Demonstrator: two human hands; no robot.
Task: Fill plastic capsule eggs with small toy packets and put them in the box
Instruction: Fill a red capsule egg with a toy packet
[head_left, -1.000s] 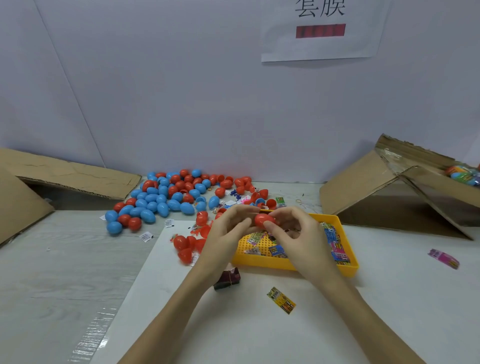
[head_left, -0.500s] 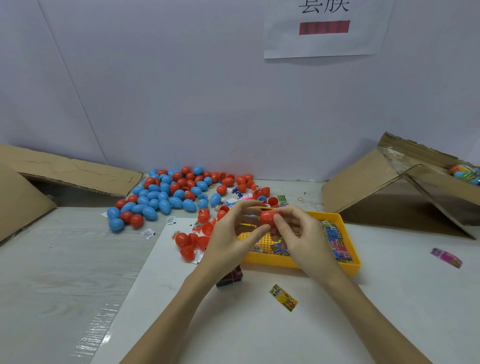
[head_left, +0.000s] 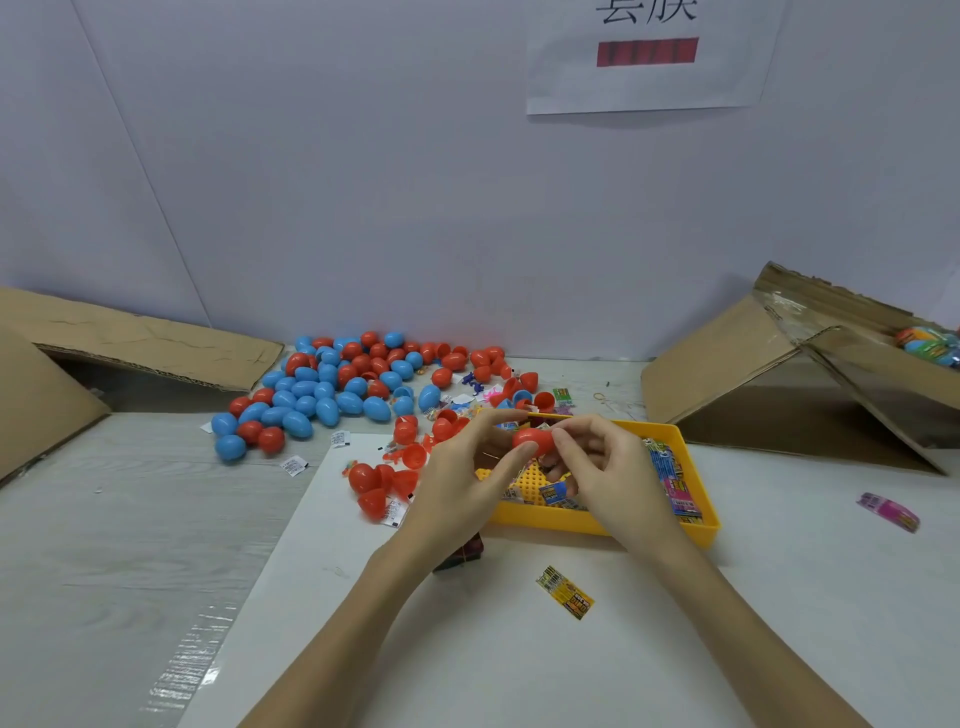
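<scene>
A: Hands?
B: Left hand (head_left: 467, 475) and right hand (head_left: 602, 467) both pinch one red egg (head_left: 532, 439) between them, fingers curled round its ends, held above the far-left part of the yellow tray (head_left: 597, 525).

A: Egg open or closed?
B: Looks closed; the seam is hidden, can't tell for sure.

A: Tray contents?
B: Toy packets (head_left: 675, 483), mostly along its right side.

A: Other eggs?
B: Pile of blue and red eggs (head_left: 332, 389) far left on the table, plus loose red halves (head_left: 384, 480) just left of the left hand.

A: Boxes?
B: Cardboard box (head_left: 831, 374) far right, coloured items inside at its right edge. Another cardboard box (head_left: 104, 358) far left.

A: Strays?
B: Yellow packet (head_left: 564, 599) near the tray's near side, pink packet (head_left: 887, 512) well right.
</scene>
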